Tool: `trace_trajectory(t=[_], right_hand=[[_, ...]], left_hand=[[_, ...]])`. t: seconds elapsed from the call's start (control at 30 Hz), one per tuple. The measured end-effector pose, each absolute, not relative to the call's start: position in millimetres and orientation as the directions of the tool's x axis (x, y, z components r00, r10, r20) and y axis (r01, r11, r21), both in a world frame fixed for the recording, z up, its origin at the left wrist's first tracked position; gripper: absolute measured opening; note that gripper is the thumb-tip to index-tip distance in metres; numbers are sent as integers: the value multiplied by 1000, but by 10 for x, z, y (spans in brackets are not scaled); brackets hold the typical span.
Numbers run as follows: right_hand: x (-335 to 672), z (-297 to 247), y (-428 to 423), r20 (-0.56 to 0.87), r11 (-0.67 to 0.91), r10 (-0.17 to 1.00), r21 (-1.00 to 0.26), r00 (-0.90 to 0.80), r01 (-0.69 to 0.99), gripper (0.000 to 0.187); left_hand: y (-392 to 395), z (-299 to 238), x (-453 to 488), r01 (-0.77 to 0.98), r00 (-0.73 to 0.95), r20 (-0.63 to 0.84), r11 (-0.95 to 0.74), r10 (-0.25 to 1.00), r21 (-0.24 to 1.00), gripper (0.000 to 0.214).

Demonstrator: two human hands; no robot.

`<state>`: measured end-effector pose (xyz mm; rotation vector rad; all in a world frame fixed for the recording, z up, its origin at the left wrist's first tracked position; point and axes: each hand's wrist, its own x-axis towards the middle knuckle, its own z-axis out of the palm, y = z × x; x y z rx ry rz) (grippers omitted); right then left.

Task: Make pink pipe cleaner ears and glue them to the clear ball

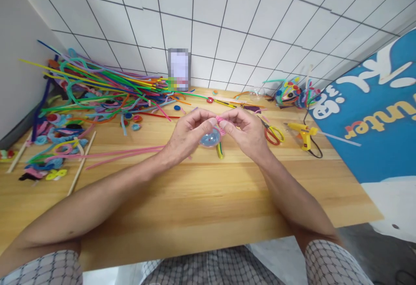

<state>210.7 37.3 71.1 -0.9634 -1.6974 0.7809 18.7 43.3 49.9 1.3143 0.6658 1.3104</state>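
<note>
My left hand (190, 132) and my right hand (246, 132) meet over the middle of the table. Between their fingertips is a small, coiled pink pipe cleaner (222, 121), pinched from both sides. Part of it is hidden by my thumbs. Just under my left thumb lies a round clear plastic piece (209, 139), like a dome or ball, on the table. A short yellow and green strip (220, 151) shows beside it, below the pink coil. Long pink pipe cleaners (123, 152) lie on the wood, running left from my left wrist.
Bundled coloured pipe cleaners (107, 81) fill the back left, with curled pieces and wooden sticks (82, 163) in front. Scissors (273, 134) and a yellow glue gun (303, 135) lie right. Decorated balls (288, 93) stand behind them. A phone-like panel (179, 69) leans on the wall.
</note>
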Motion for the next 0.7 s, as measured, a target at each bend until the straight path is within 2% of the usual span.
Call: trace_trajectory(t=[0.3,0.53,0.7], right_hand=[[2126,810,399,243,246,946,-969,-213,-16,30],[2155,857,410,159,121,933,-984,-323,-134,33],[2153,901,392,85,-6,900,-979,-428,-206,35]], left_hand=[[490,512,142,-280,289,376,-298,880,913,35],[527,507,108,-261,315,364,-289,877,921,32],[543,500,85,-293,383,415,-318,825,902,26]])
